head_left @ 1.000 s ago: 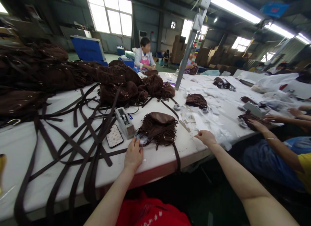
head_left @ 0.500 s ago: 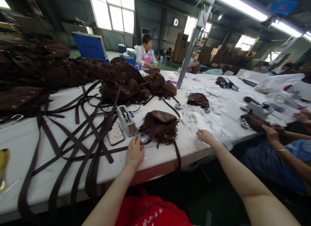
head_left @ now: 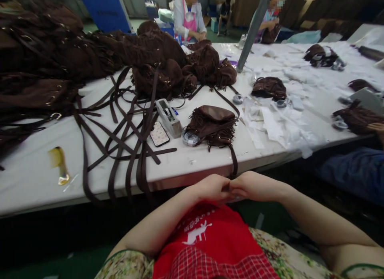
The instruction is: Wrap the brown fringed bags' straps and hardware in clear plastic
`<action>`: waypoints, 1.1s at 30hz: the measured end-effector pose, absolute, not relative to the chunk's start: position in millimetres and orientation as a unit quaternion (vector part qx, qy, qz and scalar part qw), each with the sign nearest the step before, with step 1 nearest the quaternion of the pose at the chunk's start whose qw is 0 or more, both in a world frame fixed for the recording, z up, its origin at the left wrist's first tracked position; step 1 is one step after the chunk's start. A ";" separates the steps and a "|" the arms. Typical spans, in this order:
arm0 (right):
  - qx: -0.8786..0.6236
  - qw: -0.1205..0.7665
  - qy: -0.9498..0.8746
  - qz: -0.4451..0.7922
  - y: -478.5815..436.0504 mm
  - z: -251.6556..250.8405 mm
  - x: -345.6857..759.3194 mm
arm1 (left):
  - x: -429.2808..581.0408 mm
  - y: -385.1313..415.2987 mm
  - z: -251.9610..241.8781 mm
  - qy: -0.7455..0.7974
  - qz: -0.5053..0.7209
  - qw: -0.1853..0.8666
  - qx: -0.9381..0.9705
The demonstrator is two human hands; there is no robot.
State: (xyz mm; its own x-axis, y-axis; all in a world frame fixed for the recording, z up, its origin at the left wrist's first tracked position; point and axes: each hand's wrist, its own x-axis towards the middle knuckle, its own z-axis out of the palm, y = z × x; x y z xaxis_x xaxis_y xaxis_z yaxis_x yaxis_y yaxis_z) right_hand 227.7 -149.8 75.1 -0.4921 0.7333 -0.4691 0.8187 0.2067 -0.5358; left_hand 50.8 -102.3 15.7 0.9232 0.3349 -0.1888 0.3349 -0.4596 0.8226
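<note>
Both of my hands meet just in front of the table edge, over my red apron [head_left: 198, 239]. My left hand [head_left: 213, 187] is closed with its fingers curled inward, touching my right hand [head_left: 249, 185], which is closed as well. Whatever they hold, if anything, is hidden between them. A strap hangs over the edge right behind them, from a brown fringed bag [head_left: 211, 121] lying on the table; whether they touch it I cannot tell. Against the bag's left side rests a clear-wrapped grey coil [head_left: 191, 137].
Left of the bag are a tape dispenser [head_left: 169, 119], a patterned phone [head_left: 159, 134] and tangled brown straps [head_left: 120, 141]. A bag pile [head_left: 162, 51] fills the back left. A yellow brush-like tool [head_left: 58, 163] lies front left. White wrapping [head_left: 273, 125] spreads rightward. A post [head_left: 253, 31] rises behind; co-workers sit around.
My left hand has let go of the grey coil, and my right hand has left the white wrapping. Both have come together at the table edge. The view has tilted downward.
</note>
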 end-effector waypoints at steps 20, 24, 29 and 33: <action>0.522 -0.279 0.325 -0.738 -163.4 -44.8 216.3 | -49.1 -102.2 -25.6 0.411 0.208 0.672 0.580; 0.478 -0.326 0.282 -0.766 -161.2 -27.3 199.9 | -54.0 -107.3 -17.1 0.415 0.180 0.661 0.598; 0.463 -0.373 0.266 -0.759 -159.0 -28.9 191.6 | -42.4 -111.1 -22.4 0.462 0.160 0.645 0.587; 0.478 -0.375 0.264 -0.749 -161.4 -32.3 188.4 | -31.2 -111.5 -29.4 0.492 0.162 0.645 0.563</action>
